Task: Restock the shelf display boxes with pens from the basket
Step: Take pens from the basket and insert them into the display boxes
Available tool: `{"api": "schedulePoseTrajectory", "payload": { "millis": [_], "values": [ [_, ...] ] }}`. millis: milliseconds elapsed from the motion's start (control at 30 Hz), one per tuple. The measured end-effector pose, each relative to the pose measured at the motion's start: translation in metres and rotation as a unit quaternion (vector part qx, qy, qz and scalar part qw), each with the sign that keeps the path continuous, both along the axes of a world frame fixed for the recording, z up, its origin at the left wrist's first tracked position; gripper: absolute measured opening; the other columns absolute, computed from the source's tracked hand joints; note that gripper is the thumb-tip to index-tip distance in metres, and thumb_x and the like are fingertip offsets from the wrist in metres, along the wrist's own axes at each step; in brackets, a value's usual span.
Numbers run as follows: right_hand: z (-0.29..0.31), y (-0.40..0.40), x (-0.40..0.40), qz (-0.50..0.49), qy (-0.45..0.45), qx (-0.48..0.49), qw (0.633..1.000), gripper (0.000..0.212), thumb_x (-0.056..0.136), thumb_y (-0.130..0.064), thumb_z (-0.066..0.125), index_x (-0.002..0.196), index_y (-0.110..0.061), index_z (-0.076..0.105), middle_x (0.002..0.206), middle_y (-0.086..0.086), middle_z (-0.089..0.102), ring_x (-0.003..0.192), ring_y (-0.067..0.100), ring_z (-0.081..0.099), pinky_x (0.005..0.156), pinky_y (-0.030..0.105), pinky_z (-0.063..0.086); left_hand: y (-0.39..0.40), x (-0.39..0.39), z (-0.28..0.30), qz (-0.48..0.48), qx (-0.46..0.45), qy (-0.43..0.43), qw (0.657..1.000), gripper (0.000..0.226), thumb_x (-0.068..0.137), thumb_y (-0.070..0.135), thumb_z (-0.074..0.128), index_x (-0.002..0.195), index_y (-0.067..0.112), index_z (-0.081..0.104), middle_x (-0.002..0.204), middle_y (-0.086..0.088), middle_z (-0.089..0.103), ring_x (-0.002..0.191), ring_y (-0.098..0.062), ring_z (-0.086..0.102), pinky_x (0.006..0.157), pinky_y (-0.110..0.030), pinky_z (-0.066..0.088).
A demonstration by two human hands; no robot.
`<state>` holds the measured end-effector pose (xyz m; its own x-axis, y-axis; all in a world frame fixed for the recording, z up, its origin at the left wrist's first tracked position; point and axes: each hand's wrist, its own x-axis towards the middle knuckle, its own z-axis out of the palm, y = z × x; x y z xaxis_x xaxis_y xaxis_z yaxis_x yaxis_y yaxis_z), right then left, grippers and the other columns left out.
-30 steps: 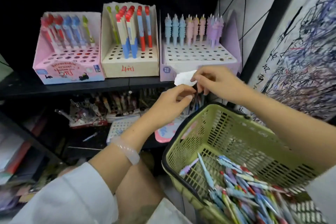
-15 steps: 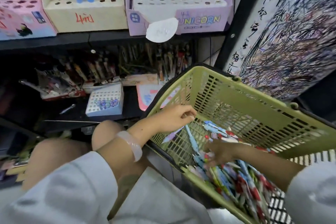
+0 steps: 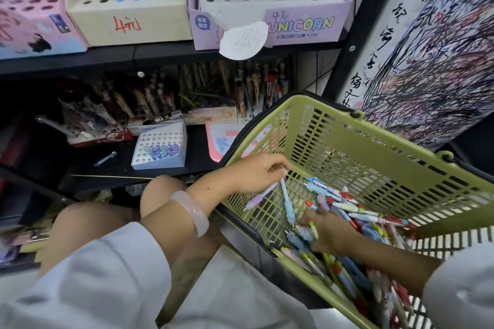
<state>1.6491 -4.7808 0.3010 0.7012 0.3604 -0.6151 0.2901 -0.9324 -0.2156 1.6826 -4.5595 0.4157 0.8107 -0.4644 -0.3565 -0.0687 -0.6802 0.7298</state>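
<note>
- Left hand (image 3: pixel 254 172) has dropped from the shelf to the basket (image 3: pixel 401 173) rim; fingers pinch a blue pen (image 3: pixel 287 201).
- Right hand (image 3: pixel 327 230) now digs in the pen pile (image 3: pixel 355 222); grip unclear.
- Unicorn box (image 3: pixel 302 25), above both hands, shows open holes: picking has started.

Green basket (image 3: pixel 379 152) tilted, colourful pens (image 3: pixel 355 218) heaped inside, lilac display box (image 3: pixel 307 25) above

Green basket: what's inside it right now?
Green basket holds a loose pile of pens, both hands among them: left hand pinching two, right hand digging in. Pens beneath the pile are hidden.
</note>
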Motion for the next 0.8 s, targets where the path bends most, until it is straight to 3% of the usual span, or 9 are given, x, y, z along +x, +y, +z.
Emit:
{"api": "schedulePoseTrajectory", "payload": {
  "millis": [67,133,233,300,367,467,700,767,800],
  "values": [
    [0.007,-0.005,0.009,-0.057,-0.009,0.051,0.997,0.043,0.076,-0.017,0.066,0.111,-0.017,0.041,0.08,0.003,0.051,0.063,0.016,0.052,0.05,0.027,0.032,0.001,0.001,0.001,0.009,-0.003,-0.002,1.0,0.028,0.099,0.028,0.04,0.122,0.021,0.053,0.11,0.002,0.057,0.09,-0.009,0.053,0.072,-0.012,0.04],
    [0.016,-0.004,0.017,-0.084,-0.008,0.07,0.994,0.037,0.079,-0.014,0.065,0.102,-0.02,0.037,0.062,-0.002,0.041,0.049,0.011,0.039,0.045,0.027,0.023,0.001,0.0,0.002,0.017,-0.004,-0.007,1.0,0.027,0.099,0.027,0.04,0.121,0.02,0.054,0.091,0.012,0.053,0.074,0.001,0.048,0.057,-0.001,0.034],
    [0.031,0.004,0.028,-0.076,-0.048,0.11,0.99,0.034,0.079,-0.022,0.066,0.099,-0.02,0.039,0.061,-0.001,0.045,0.048,0.013,0.039,0.045,0.028,0.023,0.002,-0.001,0.003,0.025,-0.012,0.003,1.0,0.027,0.098,0.028,0.041,0.121,0.021,0.053,0.095,0.011,0.054,0.081,-0.003,0.052,0.062,-0.002,0.036],
    [0.052,0.014,0.039,-0.086,-0.07,0.153,0.982,0.033,0.079,-0.025,0.068,0.098,-0.02,0.041,0.065,0.0,0.05,0.049,0.015,0.044,0.043,0.028,0.029,0.002,-0.001,0.002,0.043,-0.027,0.029,0.998,0.027,0.098,0.028,0.042,0.123,0.022,0.051,0.111,0.002,0.057,0.096,-0.015,0.056,0.079,-0.02,0.043],
    [0.076,0.025,0.054,-0.119,-0.082,0.231,0.962,0.027,0.078,-0.014,0.067,0.093,-0.019,0.045,0.069,0.001,0.054,0.051,0.015,0.049,0.041,0.021,0.036,-0.001,-0.001,0.002,0.064,-0.047,0.06,0.995,0.035,0.096,0.029,0.046,0.131,0.022,0.044,0.123,-0.002,0.053,0.106,-0.016,0.053,0.085,-0.026,0.044],
    [0.104,0.042,0.07,-0.161,-0.105,0.318,0.928,0.025,0.075,0.003,0.06,0.083,-0.018,0.049,0.067,-0.004,0.051,0.053,0.007,0.045,0.041,0.009,0.033,-0.009,-0.002,-0.001,0.087,-0.064,0.077,0.991,0.064,0.089,0.04,0.056,0.143,0.022,0.026,0.137,-0.003,0.043,0.122,-0.016,0.044,0.101,-0.032,0.039],
    [0.12,0.052,0.09,-0.231,-0.165,0.323,0.903,0.023,0.079,0.002,0.053,0.076,-0.02,0.05,0.071,-0.004,0.053,0.063,0.009,0.046,0.05,0.016,0.033,-0.013,-0.001,0.002,0.143,-0.137,0.04,0.979,0.075,0.088,0.039,0.059,0.147,0.023,0.015,0.15,0.006,0.02,0.132,-0.006,0.021,0.099,-0.022,0.023],
    [0.123,0.052,0.092,-0.244,-0.167,0.335,0.895,0.023,0.079,0.001,0.052,0.074,-0.022,0.05,0.07,-0.003,0.053,0.062,0.009,0.046,0.051,0.019,0.034,-0.014,-0.002,0.005,0.144,-0.137,0.067,0.978,0.066,0.087,0.04,0.06,0.142,0.022,0.026,0.132,0.011,0.033,0.121,-0.004,0.031,0.092,-0.021,0.029],
    [0.125,0.052,0.093,-0.234,-0.176,0.331,0.897,0.021,0.079,0.001,0.052,0.075,-0.02,0.051,0.071,0.0,0.055,0.062,0.012,0.047,0.052,0.021,0.036,-0.015,-0.001,0.005,0.141,-0.121,0.07,0.98,0.048,0.087,0.04,0.061,0.127,0.022,0.042,0.116,0.013,0.042,0.108,-0.003,0.042,0.081,-0.022,0.034]
  ]
}}
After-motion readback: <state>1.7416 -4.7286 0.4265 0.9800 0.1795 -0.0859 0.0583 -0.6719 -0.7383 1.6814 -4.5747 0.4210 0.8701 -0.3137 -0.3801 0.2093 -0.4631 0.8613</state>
